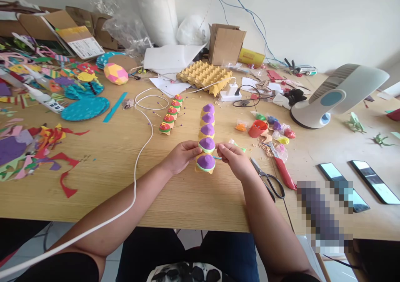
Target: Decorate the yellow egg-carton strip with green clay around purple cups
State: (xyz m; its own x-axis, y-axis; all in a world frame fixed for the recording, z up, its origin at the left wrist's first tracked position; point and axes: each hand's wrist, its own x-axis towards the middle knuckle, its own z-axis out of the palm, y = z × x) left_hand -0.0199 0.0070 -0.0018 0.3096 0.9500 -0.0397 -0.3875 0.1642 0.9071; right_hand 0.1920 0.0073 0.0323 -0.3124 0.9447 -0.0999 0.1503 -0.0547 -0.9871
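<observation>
A strip cut from a yellow egg carton [206,130] stands upright in front of me, its row of bumps capped with purple clay. Pale green edging runs along the lower rims of the two nearest caps. My left hand [185,154] pinches the strip's left side between thumb and fingers, by the second cap from the front. At that cap's right edge is my right hand [231,157], fingertips pinched together; whatever is between them is too small to make out. To the left sits a second egg-carton strip [168,118] with red and green clay caps and pins sticking out.
Scissors [268,180], a red-handled knife [284,171] and bagged clay [283,140] lie right of my hands, with two phones [343,186] farther right. A white cable [135,177] crosses my left forearm. A fan [337,94] stands at the right; paper scraps [18,148] cover the left.
</observation>
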